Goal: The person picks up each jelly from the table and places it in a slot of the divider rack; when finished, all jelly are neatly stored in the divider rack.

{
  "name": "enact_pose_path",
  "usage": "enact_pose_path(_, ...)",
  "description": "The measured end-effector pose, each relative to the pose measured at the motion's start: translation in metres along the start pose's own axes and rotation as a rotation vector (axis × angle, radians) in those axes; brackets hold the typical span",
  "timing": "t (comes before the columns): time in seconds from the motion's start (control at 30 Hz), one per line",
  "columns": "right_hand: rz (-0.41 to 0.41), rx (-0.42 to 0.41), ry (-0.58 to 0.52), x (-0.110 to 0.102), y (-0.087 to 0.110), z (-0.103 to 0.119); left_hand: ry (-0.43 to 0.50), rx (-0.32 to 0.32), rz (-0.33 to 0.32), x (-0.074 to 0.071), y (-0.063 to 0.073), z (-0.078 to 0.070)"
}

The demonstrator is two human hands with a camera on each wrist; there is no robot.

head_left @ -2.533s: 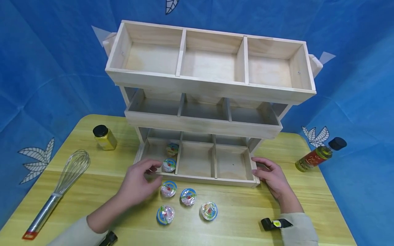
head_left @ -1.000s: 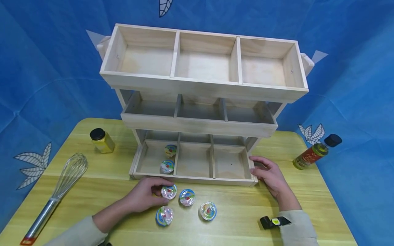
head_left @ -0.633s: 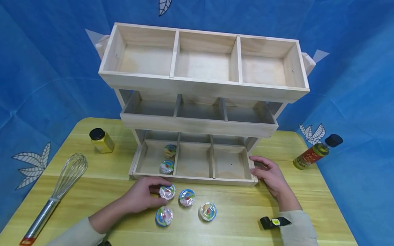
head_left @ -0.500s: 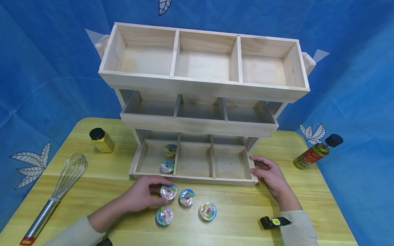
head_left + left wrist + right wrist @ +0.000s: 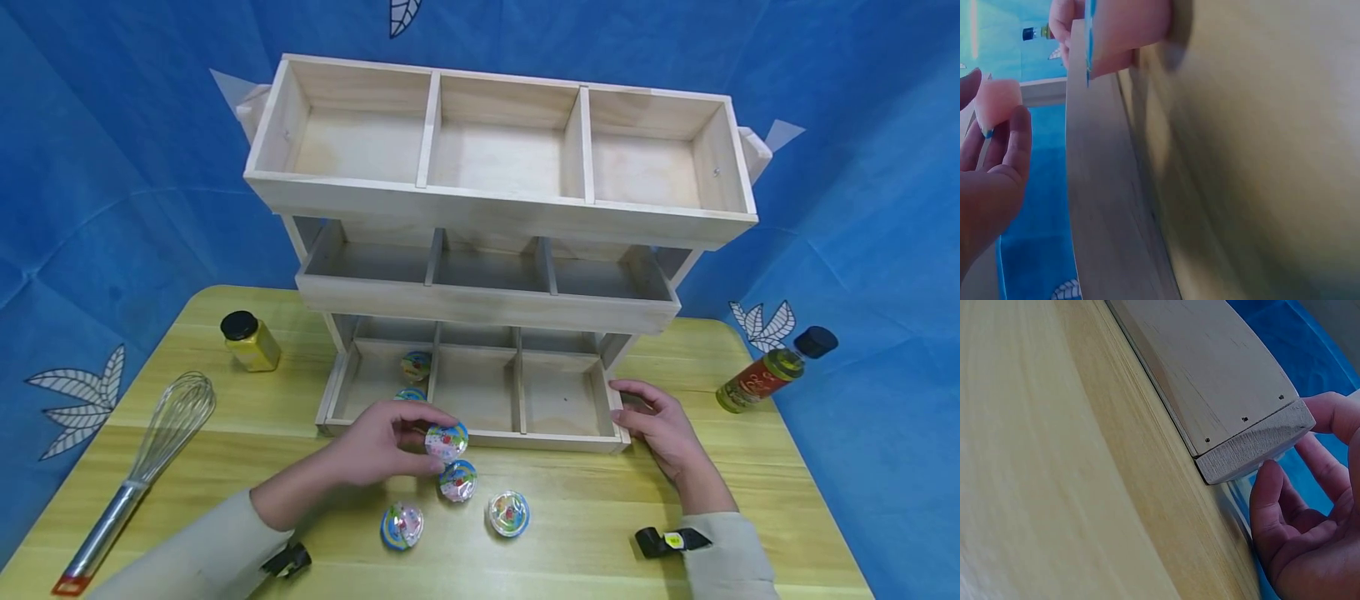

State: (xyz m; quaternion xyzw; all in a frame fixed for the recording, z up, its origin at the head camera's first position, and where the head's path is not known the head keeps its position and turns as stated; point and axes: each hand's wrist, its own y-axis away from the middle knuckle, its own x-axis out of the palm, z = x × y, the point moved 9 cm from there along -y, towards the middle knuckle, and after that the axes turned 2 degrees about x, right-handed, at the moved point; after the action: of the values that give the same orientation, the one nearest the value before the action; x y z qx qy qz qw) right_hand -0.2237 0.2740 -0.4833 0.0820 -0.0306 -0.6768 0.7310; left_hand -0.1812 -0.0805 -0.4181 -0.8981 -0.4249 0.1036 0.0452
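Observation:
My left hand [image 5: 390, 446] pinches a jelly cup [image 5: 447, 442] with a printed foil lid, close to the front board of the rack's bottom tier. The left wrist view shows this cup's pink body [image 5: 999, 103] between thumb and fingers. My right hand [image 5: 663, 433] holds the right end of the three-tier wooden rack [image 5: 1254, 447], thumb and forefinger at its corner. Two cups sit in the bottom left compartment: a yellowish one [image 5: 416, 365] behind, a blue-rimmed one [image 5: 410, 394] half hidden by my left hand. Three more cups [image 5: 457, 482] lie on the table in front.
A whisk [image 5: 161, 450] and a yellow jar with a black lid [image 5: 255, 343] are on the left of the table [image 5: 585, 550]. To the right stands an oil bottle [image 5: 761, 382]. A blue cloth [image 5: 862, 208] hangs behind the rack.
My left hand has moved from the compartment's front to a cup on the table, gripped it, and lifted it up and rightward. My right hand stays at the rack's end.

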Motion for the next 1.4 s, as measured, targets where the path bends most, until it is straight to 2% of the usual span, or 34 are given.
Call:
enact_pose_path(0.17, 0.0, 0.001, 0.009, -0.001, 0.0, 0.0, 0.061, -0.018, -0.018, 0.005, -0.022, 0.001)
enact_pose_path(0.53, 0.003, 0.0, 0.001, -0.001, 0.0, 0.001, 0.037, -0.105, -0.161, 0.006, -0.062, 0.012)
enact_pose_path(0.7, -0.001, 0.007, 0.002, -0.003, -0.001, -0.001, -0.05, -0.122, -0.269, 0.001, -0.077, 0.025)
enact_pose_path(0.87, -0.011, 0.014, 0.02, -0.004, -0.003, -0.005, -0.171, -0.085, -0.362, -0.002, -0.091, 0.034)
enact_pose_path(0.97, -0.009, 0.011, 0.021, -0.003, -0.003, -0.006, -0.251, -0.089, -0.385, -0.003, -0.098, 0.04)
enact_pose_path(1.1, -0.005, 0.009, 0.022, -0.003, -0.004, -0.007, -0.311, -0.135, -0.395, -0.003, -0.105, 0.049)
enact_pose_path(1.4, -0.004, 0.019, 0.026, -0.003, -0.004, -0.006, -0.348, -0.234, -0.43, -0.01, -0.11, 0.066)
